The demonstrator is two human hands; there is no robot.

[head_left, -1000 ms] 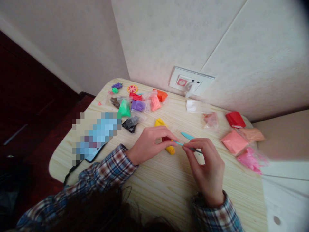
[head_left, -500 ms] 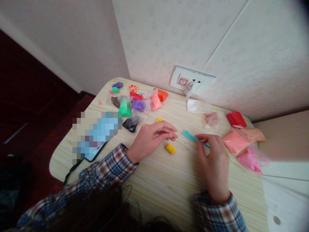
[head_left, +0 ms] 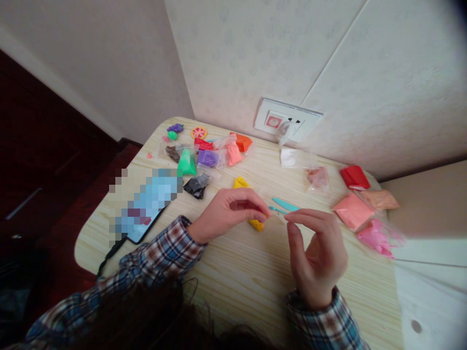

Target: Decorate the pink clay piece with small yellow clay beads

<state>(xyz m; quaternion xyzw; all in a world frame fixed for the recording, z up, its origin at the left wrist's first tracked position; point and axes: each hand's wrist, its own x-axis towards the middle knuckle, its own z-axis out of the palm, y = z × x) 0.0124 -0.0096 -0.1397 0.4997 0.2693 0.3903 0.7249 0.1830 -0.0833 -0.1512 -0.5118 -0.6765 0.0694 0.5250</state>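
Note:
My left hand (head_left: 237,211) is closed in a pinch near the table's middle. Between its thumb and fingertips is a tiny piece of yellow clay, mostly hidden now. Just below those fingertips lies a textured yellow clay roll (head_left: 257,224), partly covered by the hand. Facing it from the right, my right hand (head_left: 318,248) has its thumb and index finger curved toward each other with a small gap, and nothing shows between them. Teal modelling tools (head_left: 286,204) lie on the table just beyond the right fingertips. Behind my left hand is a yellow clay packet (head_left: 241,183).
Several bagged clays, including green (head_left: 187,163), purple (head_left: 207,158) and black (head_left: 197,185), lie at the back left, near clay grapes (head_left: 175,128). A phone (head_left: 149,209) lies left. Pink packets (head_left: 353,210) line the right side. A wall socket (head_left: 288,119) is behind.
My right hand has come off the teal tool and moved left toward my left hand. The left hand has shifted slightly right and down, over the yellow roll.

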